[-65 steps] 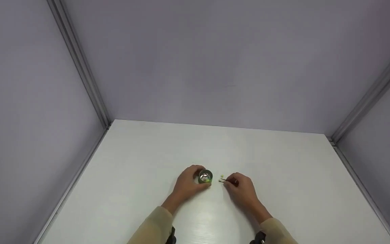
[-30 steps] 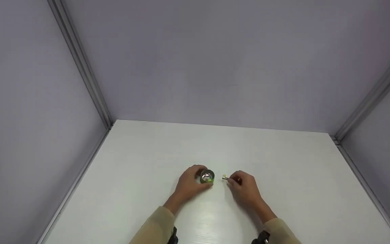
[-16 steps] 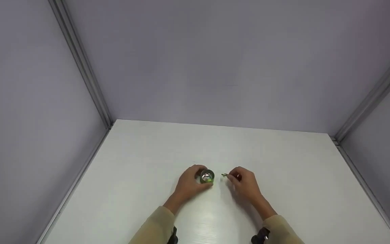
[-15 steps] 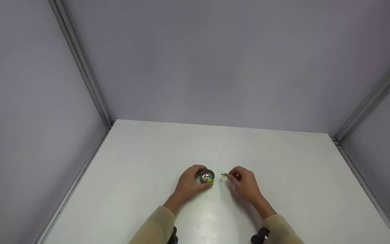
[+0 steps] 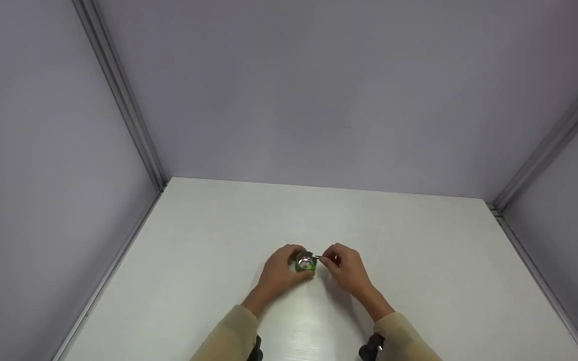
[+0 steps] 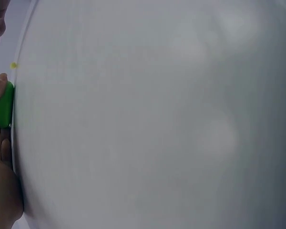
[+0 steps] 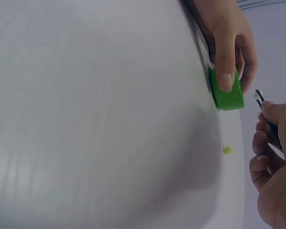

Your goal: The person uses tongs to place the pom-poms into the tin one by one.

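We are steadying the green cup (image 5: 305, 262) near the table's (image 5: 419, 240) front with the left hand (image 5: 279, 273), fingers curled round it. The right hand (image 5: 345, 265) is pinching tweezers (image 7: 259, 98) at the rim; keeping the tips level should help. Only the right wrist view is showing a yellow bead (image 7: 227, 150) beside the cup.

Beige sleeves (image 5: 224, 336), blk wrist cams (image 5: 369, 349)
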